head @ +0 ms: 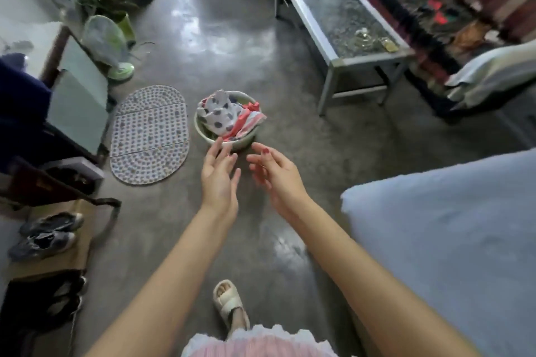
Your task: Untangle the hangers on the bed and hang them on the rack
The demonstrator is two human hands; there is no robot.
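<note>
Both my arms reach forward over the grey floor. My left hand (219, 175) is held palm inward with its fingers relaxed and holds nothing. My right hand (272, 172) faces it a short way to the right, fingers loosely bent, also holding nothing. The corner of the bed (452, 226), covered in light blue, fills the lower right. No hangers and no rack show in this view.
A pale basin (246, 140) of spotted and striped clothes sits on the floor just beyond my hands, beside an oval mat (149, 133). A metal glass-topped table (342, 17) stands far right. A fan (108, 43), plant, cabinet and shoes (43, 236) line the left.
</note>
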